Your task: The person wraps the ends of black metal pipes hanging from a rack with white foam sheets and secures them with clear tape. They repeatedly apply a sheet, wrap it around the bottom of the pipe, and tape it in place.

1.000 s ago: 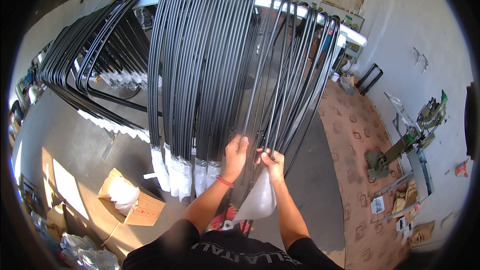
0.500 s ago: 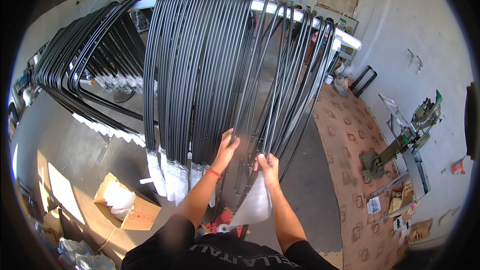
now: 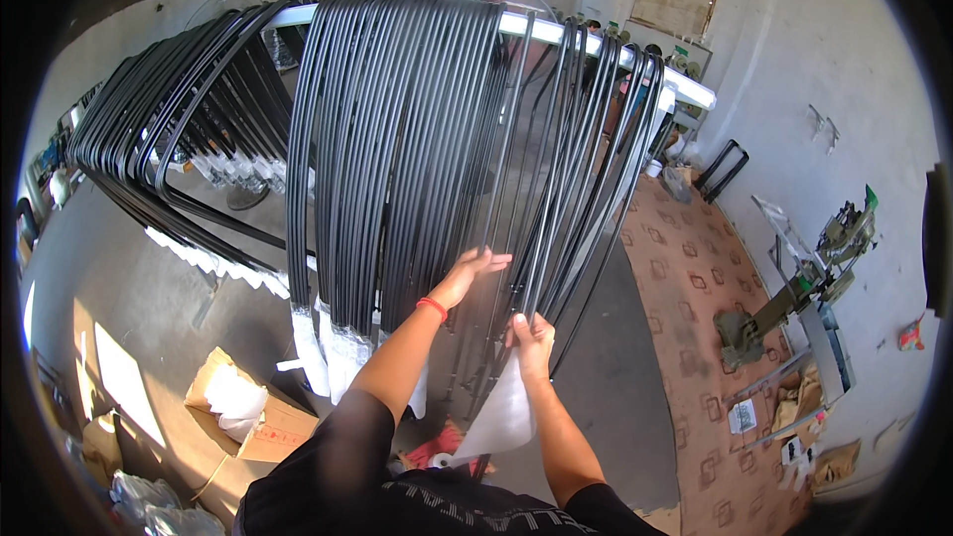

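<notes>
Many bent black metal tubes (image 3: 397, 139) hang over a white rail (image 3: 541, 30) in front of me. My left hand (image 3: 473, 274) is among the thinner, more loosely hung tubes right of the dense bundle. Its fingers stretch out to the right, apparently gripping nothing. Lower and to the right, my right hand (image 3: 532, 339) is closed with the thumb up, holding the top of a white foam sheet (image 3: 501, 407). The sheet hangs down from it beside the lower ends of the tubes (image 3: 541, 248). Whether those fingers also pinch a tube is hidden.
White wrappings (image 3: 342, 347) cover the bundle's lower ends. An open cardboard box (image 3: 278, 427) with white sheets inside stands on the floor at left. Red cloth (image 3: 437, 445) lies below my hands. A patterned mat (image 3: 695, 288) and a green machine (image 3: 794, 288) are at right.
My left hand has moved right, away from the tube beside it, and its fingers have straightened. The right hand has dropped slightly, still with the foam sheet. The loose tubes have shifted.
</notes>
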